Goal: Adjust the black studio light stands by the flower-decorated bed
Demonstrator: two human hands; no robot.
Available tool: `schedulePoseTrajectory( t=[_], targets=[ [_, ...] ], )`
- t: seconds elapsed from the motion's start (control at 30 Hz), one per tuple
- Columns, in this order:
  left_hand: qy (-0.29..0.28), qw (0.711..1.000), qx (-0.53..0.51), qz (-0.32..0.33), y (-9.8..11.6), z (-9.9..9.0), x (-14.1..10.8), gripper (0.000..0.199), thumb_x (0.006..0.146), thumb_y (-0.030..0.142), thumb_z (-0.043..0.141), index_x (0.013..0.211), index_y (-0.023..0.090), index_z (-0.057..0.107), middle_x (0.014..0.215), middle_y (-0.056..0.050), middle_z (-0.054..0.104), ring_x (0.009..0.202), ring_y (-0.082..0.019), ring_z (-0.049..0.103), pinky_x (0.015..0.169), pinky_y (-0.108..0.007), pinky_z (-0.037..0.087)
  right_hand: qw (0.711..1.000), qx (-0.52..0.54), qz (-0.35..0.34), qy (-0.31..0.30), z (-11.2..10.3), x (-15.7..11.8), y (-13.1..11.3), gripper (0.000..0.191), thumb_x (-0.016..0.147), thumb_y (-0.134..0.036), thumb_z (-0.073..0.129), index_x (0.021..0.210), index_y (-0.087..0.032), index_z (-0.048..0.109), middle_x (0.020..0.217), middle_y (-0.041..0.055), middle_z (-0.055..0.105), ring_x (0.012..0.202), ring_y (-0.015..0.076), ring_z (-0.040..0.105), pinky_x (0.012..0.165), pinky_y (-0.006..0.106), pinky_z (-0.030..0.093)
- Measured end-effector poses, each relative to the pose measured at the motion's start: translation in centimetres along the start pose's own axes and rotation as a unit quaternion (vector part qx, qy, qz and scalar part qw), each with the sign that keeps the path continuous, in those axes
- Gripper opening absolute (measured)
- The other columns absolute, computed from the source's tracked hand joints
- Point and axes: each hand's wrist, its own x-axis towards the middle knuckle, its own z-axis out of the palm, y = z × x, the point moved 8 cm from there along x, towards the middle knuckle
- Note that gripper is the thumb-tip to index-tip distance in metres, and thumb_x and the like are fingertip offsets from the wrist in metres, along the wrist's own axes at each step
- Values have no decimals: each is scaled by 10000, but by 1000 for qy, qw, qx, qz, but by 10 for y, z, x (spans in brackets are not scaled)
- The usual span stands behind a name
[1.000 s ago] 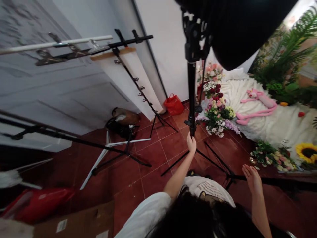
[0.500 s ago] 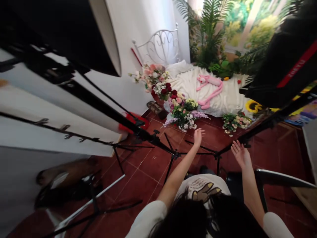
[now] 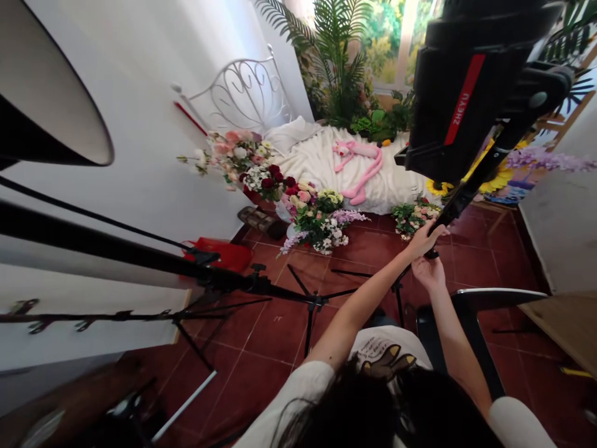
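Note:
My left hand (image 3: 423,241) is wrapped round the black pole of a light stand (image 3: 459,202) on the right. Just below it, my right hand (image 3: 429,271) has its fingers curled at the lower end of the same thick tube, by a clamp there; part of its grip is hidden. At the top of this stand is a black studio light (image 3: 445,102) with a red ZHEYU label. The stand's thinner lower pole runs down behind my right hand to the floor.
A second light stand (image 3: 163,261) with a large lamp shade (image 3: 51,81) crosses the left side. Ahead are flower bunches (image 3: 321,218), a draped bed (image 3: 298,155) and a pink plush toy (image 3: 364,158). A black chair (image 3: 471,336) stands close at right.
Both hands, free and apart before, have come together on the right stand's pole. The view has turned right, so the light now appears more upright and nearer the middle.

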Motion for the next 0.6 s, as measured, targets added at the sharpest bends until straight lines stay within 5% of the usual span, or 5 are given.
schedulePoseTrajectory(
  t=[0.23, 0.6],
  targets=[
    [6, 1000, -8, 11, -2, -1, 0, 636, 910, 754, 441, 812, 152, 623, 679, -43, 573, 635, -136, 491, 633, -294, 411, 998, -12, 35, -56, 19, -7, -6, 129, 911, -306, 679, 832, -218, 627, 653, -63, 676, 568, 65, 636, 559, 149, 562],
    [-10, 999, -26, 23, -1, 1, -5, 589, 926, 714, 470, 838, 150, 616, 718, -36, 571, 677, -129, 502, 671, -286, 425, 994, -19, 40, -102, 32, -32, -2, 129, 970, -276, 602, 852, -226, 600, 693, -42, 637, 597, 75, 608, 566, 151, 558]
  ],
)
